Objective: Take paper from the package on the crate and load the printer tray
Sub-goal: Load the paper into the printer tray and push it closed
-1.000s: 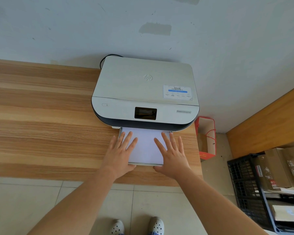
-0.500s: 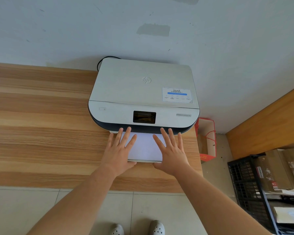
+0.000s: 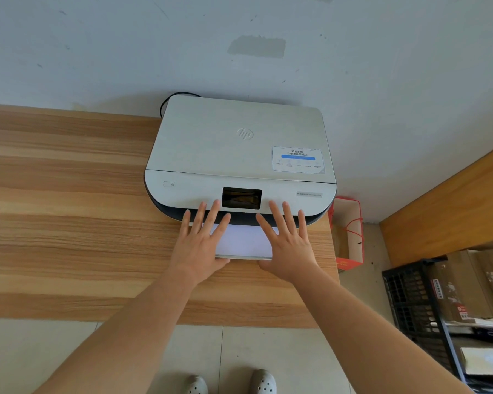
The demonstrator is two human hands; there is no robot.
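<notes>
A white printer [image 3: 239, 149] with a dark screen stands on the wooden table [image 3: 69, 209] against the wall. Its paper tray [image 3: 244, 256] sticks out a short way at the front, with white paper [image 3: 242, 240] lying in it. My left hand [image 3: 201, 245] lies flat on the tray's left side, fingers spread, thumb at the tray's front edge. My right hand [image 3: 286, 245] lies flat on the right side in the same way. The fingertips of both hands reach the printer's front. The black crate [image 3: 404, 297] with brown paper packages [image 3: 461, 288] is at the lower right.
A red paper bag [image 3: 349, 237] stands on the floor between the table's right end and a wooden panel [image 3: 444, 206]. A black cable [image 3: 165, 102] runs behind the printer. My shoes [image 3: 231, 383] are on the tiled floor below the table's edge.
Both flat hands have moved toward the printer and the tray has slid further in; less paper shows now. The view has shifted a little closer.
</notes>
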